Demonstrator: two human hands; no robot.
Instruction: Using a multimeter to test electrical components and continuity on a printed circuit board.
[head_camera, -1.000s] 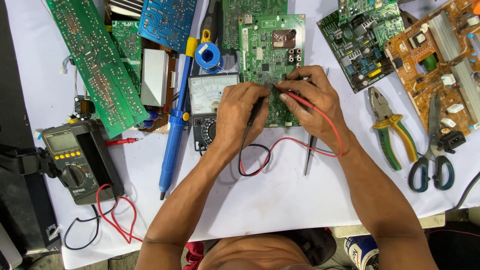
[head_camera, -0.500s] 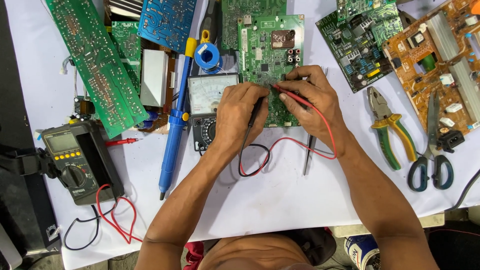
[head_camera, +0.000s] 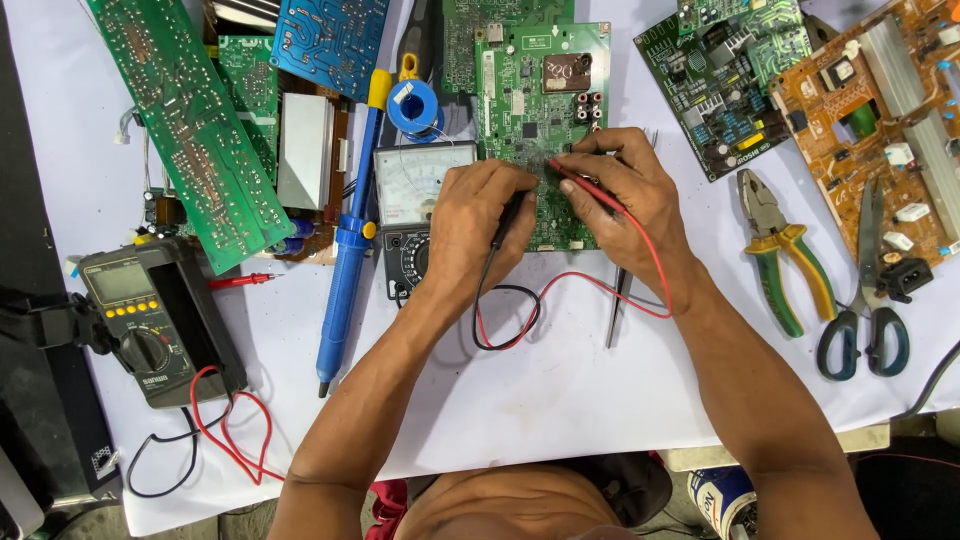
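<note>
Green circuit board (head_camera: 540, 100), red probe (head_camera: 600, 200), black probe (head_camera: 503, 222), blue desoldering pump (head_camera: 350, 230), green-and-yellow-handled pliers (head_camera: 785, 255).

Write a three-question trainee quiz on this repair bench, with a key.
1. True or false: the right hand holds a red probe against the green circuit board.
2. Which meter lies right beside the left hand: A, the analog meter; B, the dark digital meter?
3. Which tool lies between the pliers and the table's right edge?

Key: 1 true. 2 A. 3 the scissors.
</note>
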